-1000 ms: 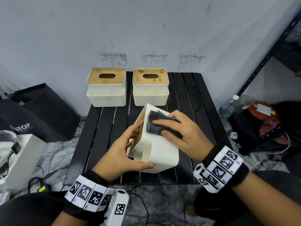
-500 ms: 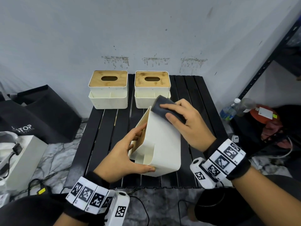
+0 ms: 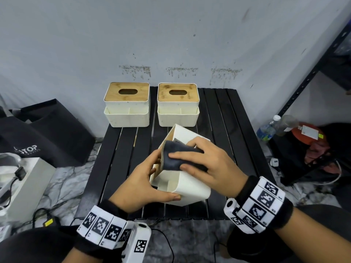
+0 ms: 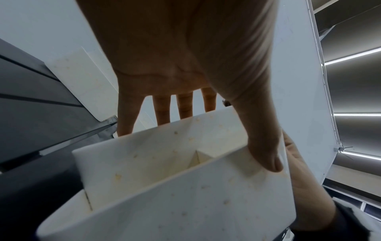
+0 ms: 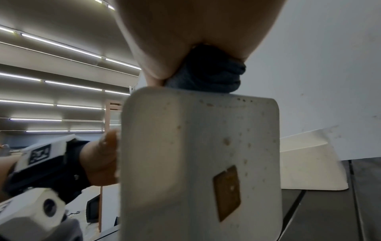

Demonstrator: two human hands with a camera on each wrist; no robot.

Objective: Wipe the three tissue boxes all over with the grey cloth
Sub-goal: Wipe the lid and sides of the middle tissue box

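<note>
Three tissue boxes: two (image 3: 126, 105) (image 3: 178, 104) upright at the worktop's (image 3: 224, 114) back, one (image 3: 190, 184) tilted in the left hand's (image 3: 140, 184) grip, the right hand (image 3: 209, 164) flat-fingered, pressing one grey cloth (image 3: 173, 158) onto it.

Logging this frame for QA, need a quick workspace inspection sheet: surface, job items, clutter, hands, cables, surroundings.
Surface: black slatted table, against a grey wall.
Job's things: tilted tissue box at the front, on its side; two upright tissue boxes at the back with wooden lids; grey cloth on the tilted one.
Clutter: nothing seen on the table.
Hands: left hand grips the tilted box; right hand presses the cloth onto it.
Cables: black cable on the floor in front.
Surroundings: black bag left; plastic bottle and metal rack right.
</note>
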